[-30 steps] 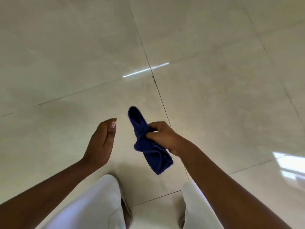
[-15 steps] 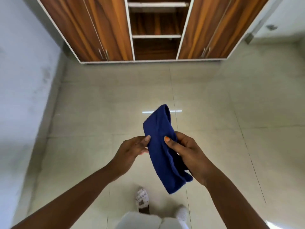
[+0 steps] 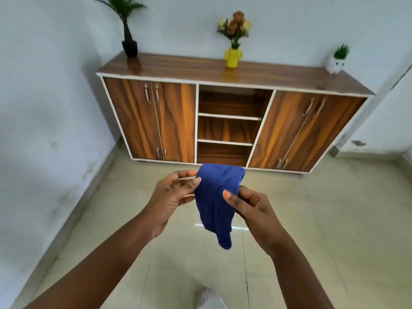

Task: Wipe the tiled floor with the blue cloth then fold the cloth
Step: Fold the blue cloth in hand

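The blue cloth (image 3: 215, 201) hangs bunched in the air in front of me, its lower end dangling loose above the tiled floor (image 3: 323, 219). My right hand (image 3: 252, 208) pinches its right side between thumb and fingers. My left hand (image 3: 174, 195) touches the cloth's upper left edge with thumb and fingertips; how firmly it grips is unclear. Both forearms reach in from the bottom of the view.
A wooden sideboard (image 3: 231, 121) with two door pairs and open middle shelves stands against the far wall. On top sit a black vase with a plant (image 3: 129, 44), a yellow flower vase (image 3: 232, 56) and a small white pot (image 3: 335, 63). A wall (image 3: 44, 130) runs along the left.
The view has lifted from the floor to the sideboard and wall. My left hand came from apart to the cloth's edge. The cloth now sits held between both hands, higher up.
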